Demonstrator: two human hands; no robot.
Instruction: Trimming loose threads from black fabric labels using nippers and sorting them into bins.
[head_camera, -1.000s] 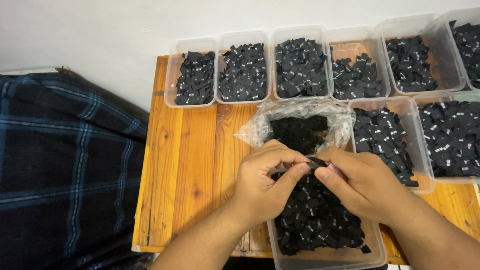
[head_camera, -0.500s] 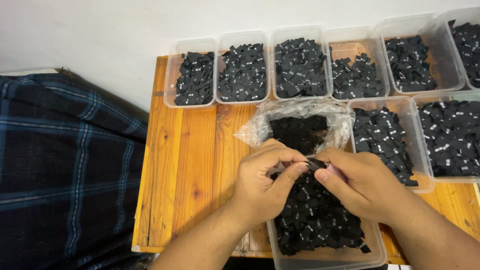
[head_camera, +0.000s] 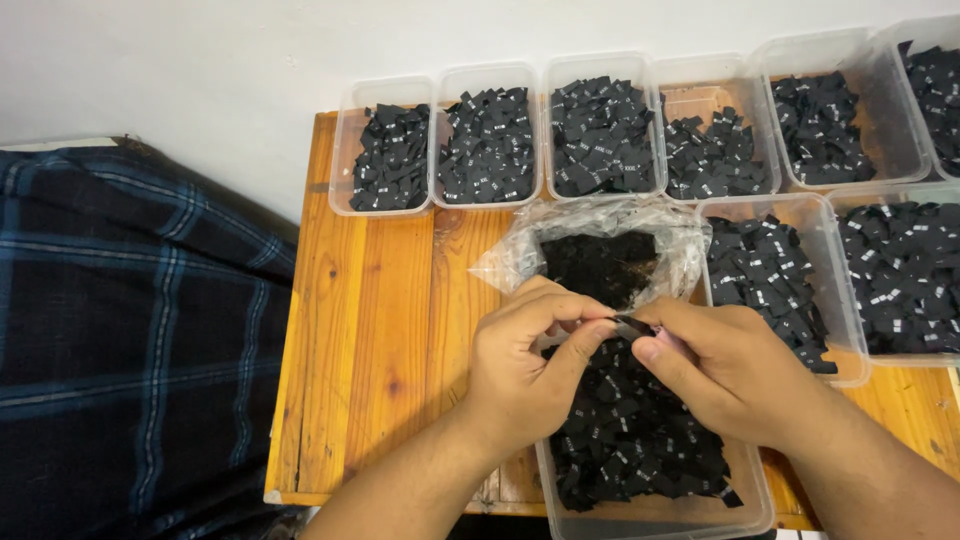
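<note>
Left hand (head_camera: 520, 365): fingers pinched nearly shut on a small black fabric label (head_camera: 632, 324).
Right hand (head_camera: 725, 365): fingers closed on the same label's other end.
Label: held between both hands, above the near clear tub (head_camera: 650, 520) of black labels.
Behind: open plastic bag (head_camera: 600, 225) of labels.
Tabletop (head_camera: 370, 330): orange wooden planks, rows of label-filled tubs (head_camera: 490, 130).
Room: white wall (head_camera: 200, 70), dark plaid cloth (head_camera: 120, 340) left.

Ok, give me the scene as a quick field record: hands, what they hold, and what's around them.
left hand: pinching one small black label at its fingertips
right hand: pinching the same label from the other side
below hands: clear tub full of black labels
behind hands: open plastic bag of black pieces
back row: clear tubs of sorted black labels
surface: wooden table
left of table: dark plaid cloth
</note>
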